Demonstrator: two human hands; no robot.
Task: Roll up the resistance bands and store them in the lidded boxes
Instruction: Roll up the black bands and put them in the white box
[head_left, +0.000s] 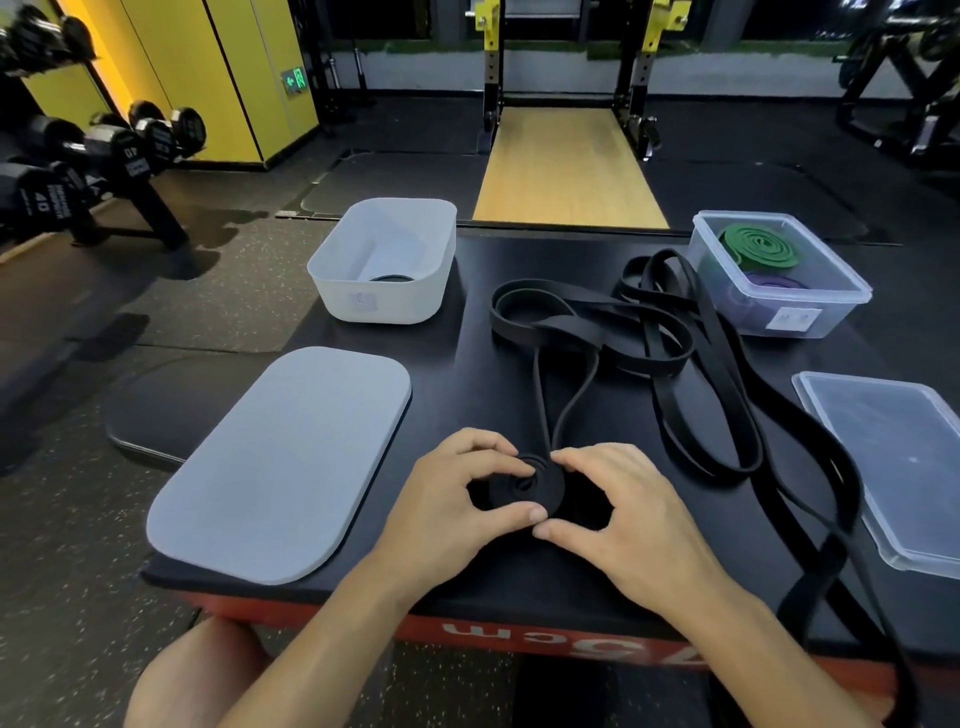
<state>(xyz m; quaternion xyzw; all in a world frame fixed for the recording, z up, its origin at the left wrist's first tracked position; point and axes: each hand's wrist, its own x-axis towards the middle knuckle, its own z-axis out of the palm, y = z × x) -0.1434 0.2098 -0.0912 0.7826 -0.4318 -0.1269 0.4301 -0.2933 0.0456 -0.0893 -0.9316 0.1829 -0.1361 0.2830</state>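
A thin black resistance band (540, 395) is partly rolled into a small coil (535, 486) near the front of the black table. My left hand (462, 499) and my right hand (618, 509) both pinch that coil, thumbs meeting at its near side. The band's free loop trails away toward a tangle of wider black bands (675, 332). A white opaque box (384, 260) stands open at the back left with a dark rolled band inside. Its grey lid (280, 462) lies flat at the front left. A clear box (779, 275) at the back right holds a green roll (758, 247) and a purple roll (774, 283).
A clear lid (898, 462) lies at the right edge of the table. One wide black band (831, 525) hangs over the front right edge. A dumbbell rack (98, 150) stands on the floor at left, and a squat rack with a wooden platform (566, 166) lies behind the table.
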